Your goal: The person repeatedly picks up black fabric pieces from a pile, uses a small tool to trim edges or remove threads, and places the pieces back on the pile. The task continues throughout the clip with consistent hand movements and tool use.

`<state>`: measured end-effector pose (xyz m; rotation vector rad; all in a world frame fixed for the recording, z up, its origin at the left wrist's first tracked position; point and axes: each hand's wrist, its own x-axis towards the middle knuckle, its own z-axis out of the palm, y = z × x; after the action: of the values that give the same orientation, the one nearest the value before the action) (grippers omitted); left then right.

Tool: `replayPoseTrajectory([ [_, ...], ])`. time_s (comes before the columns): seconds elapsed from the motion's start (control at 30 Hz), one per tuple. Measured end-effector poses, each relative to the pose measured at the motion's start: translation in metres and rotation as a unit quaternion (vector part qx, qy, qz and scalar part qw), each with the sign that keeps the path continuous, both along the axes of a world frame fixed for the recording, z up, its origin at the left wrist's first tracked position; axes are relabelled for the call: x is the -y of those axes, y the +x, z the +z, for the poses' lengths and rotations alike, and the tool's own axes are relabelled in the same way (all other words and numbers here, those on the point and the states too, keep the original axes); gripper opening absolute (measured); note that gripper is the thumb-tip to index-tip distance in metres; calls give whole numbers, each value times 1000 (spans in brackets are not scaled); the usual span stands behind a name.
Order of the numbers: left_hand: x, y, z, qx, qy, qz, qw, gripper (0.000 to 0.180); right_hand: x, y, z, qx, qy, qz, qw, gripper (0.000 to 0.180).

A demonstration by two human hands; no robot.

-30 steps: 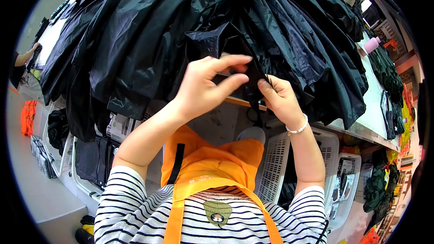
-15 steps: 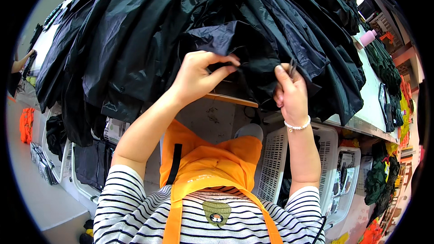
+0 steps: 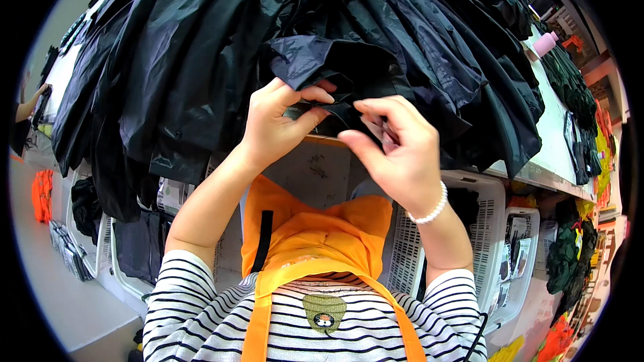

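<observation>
A black, shiny garment point(image 3: 302, 53) lies bunched at the table's near edge, its folded hem turned up. My left hand point(image 3: 278, 121) is closed, pinching an edge of that cloth between thumb and fingers. My right hand point(image 3: 402, 151), with a white bead bracelet point(image 3: 433, 209) at its wrist, is just right of it. Its thumb and forefinger are apart near the cloth edge. Small metal thread snips point(image 3: 387, 135) sit against its curled fingers, partly hidden and blurred.
Many more black garments point(image 3: 188, 60) spread over the white table point(image 3: 553, 114) and hang off its near edge. White plastic baskets point(image 3: 483, 228) with dark items stand below at right; another basket point(image 3: 124, 271) is at left. A pink bottle point(image 3: 545, 43) stands far right. Someone's arm point(image 3: 30, 104) shows far left.
My right hand has let go of the cloth on the right and swung left and nearer me, beside my left hand. The left hand has shifted slightly left and now pinches the cloth edge.
</observation>
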<state>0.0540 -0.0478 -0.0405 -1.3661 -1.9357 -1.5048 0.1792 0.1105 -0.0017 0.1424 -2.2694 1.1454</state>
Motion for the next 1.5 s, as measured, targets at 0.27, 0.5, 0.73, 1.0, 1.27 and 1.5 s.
replayPoseTrajectory([
  [0.27,8,5,-1,-101,34,13,994,28,-11,-4,-20,37,-25,13,999,8],
  [0.5,24,13,-19,-209,18,43,977,33,-13,6,-27,162,-166,20,973,6],
  [0.73,36,60,-34,90,60,132,985,22,10,29,-33,154,-33,87,984,10],
  [1.0,26,90,-49,636,64,-117,760,31,33,38,-64,70,47,87,993,25],
  [1.27,18,90,-47,706,90,-56,700,27,19,38,-50,72,-145,93,982,36],
  [1.5,25,96,-43,770,100,-126,618,20,7,26,-49,84,16,6,996,22],
])
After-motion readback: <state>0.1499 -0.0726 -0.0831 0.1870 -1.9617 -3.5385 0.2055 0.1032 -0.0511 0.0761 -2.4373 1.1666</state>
